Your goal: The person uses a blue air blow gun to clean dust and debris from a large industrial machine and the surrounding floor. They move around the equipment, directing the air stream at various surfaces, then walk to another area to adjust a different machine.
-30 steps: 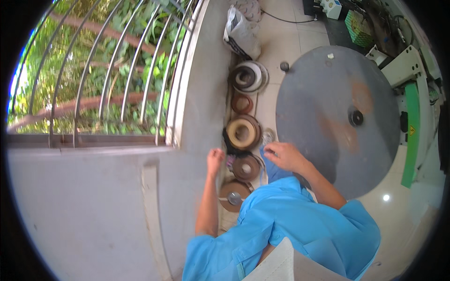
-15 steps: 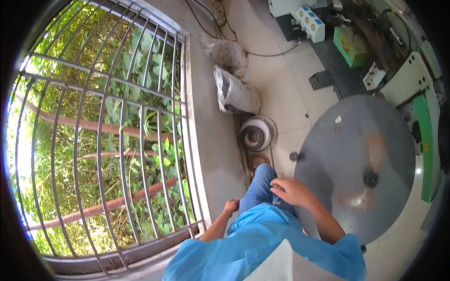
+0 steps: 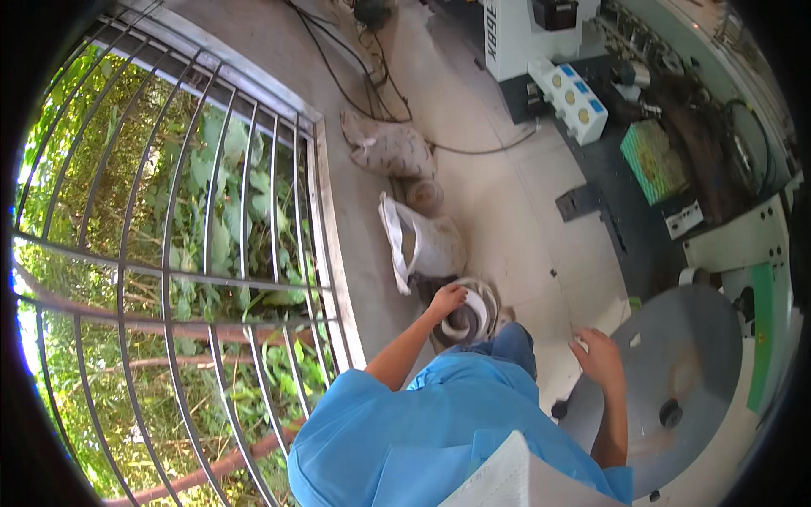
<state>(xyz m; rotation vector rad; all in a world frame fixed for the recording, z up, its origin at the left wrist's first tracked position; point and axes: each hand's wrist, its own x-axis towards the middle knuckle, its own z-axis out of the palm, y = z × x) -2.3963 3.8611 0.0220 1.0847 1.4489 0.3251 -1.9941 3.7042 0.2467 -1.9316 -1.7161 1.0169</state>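
Observation:
My left hand (image 3: 449, 300) is held out in front of me with its fingers curled together. In view it overlaps the rim of a round white tub (image 3: 483, 308) with dark rings inside, on the floor by the wall; contact between them cannot be made out. My right hand (image 3: 600, 358) hangs between my leg and a large grey round disc (image 3: 701, 355), its fingertips bent in toward the thumb. Whether either hand holds some small thing is hidden.
A barred window (image 3: 169, 270) fills the left. Along the wall stand an open white sack (image 3: 435, 245) and a full sack (image 3: 393, 150). Black cables (image 3: 372, 80) trail over the floor. At the far right are a green basket (image 3: 652, 160), a white switch box (image 3: 574, 101) and machinery.
I have moved forward, so the sacks and machinery sit nearer. My left hand has swung forward and up from beside my hip. My right hand has moved away from my thigh to the right.

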